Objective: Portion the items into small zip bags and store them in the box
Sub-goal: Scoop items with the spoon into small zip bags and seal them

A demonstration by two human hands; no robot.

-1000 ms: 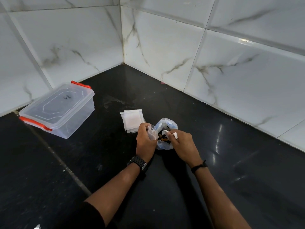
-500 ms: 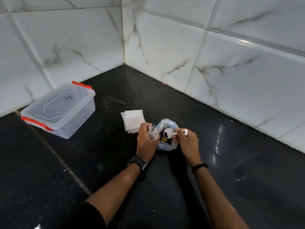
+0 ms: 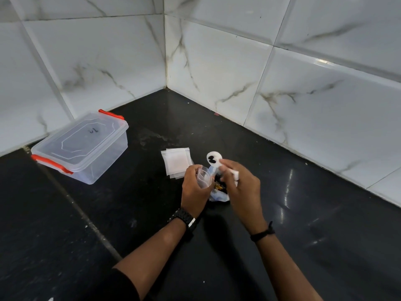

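Left hand (image 3: 193, 187) holds zip bag (image 3: 205, 177); right hand (image 3: 240, 185) lifts spoon (image 3: 214, 158)

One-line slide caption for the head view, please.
Right hand lifts a white spoon of dark bits toward the small zip bag held by the left hand.

Box (image 3: 80, 146) far left — zip bags (image 3: 176, 162) between, ctr open.

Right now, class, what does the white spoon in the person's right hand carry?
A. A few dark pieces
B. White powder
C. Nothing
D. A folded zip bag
A: the white spoon, pinched by the right hand, shows a few dark pieces in its bowl.
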